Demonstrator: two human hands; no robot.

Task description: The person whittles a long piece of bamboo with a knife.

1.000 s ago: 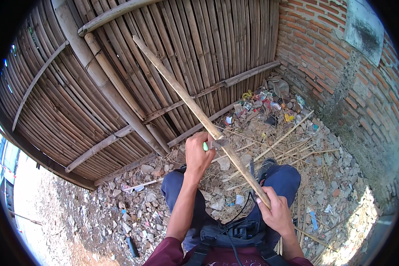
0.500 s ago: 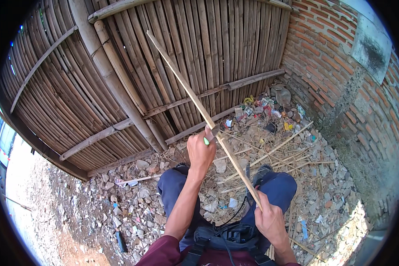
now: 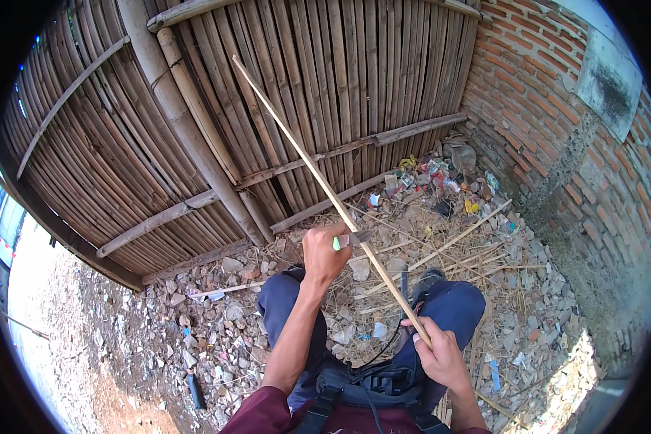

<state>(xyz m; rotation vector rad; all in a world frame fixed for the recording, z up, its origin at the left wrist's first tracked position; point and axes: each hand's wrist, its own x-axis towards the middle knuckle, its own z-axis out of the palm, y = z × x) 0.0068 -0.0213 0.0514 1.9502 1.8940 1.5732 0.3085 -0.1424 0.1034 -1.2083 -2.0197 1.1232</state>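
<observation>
The left grip (image 3: 325, 254) is closed around a knife (image 3: 352, 239), whose blade crosses the pale bamboo strip (image 3: 317, 171) just right of that fist. The right grip (image 3: 443, 357) holds the strip's lower end; the strip slants up and leftward from there.

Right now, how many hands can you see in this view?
2. The left hand grips the green-handled knife; the right hand holds the pale strip near its lower end. No other hand shows.
</observation>
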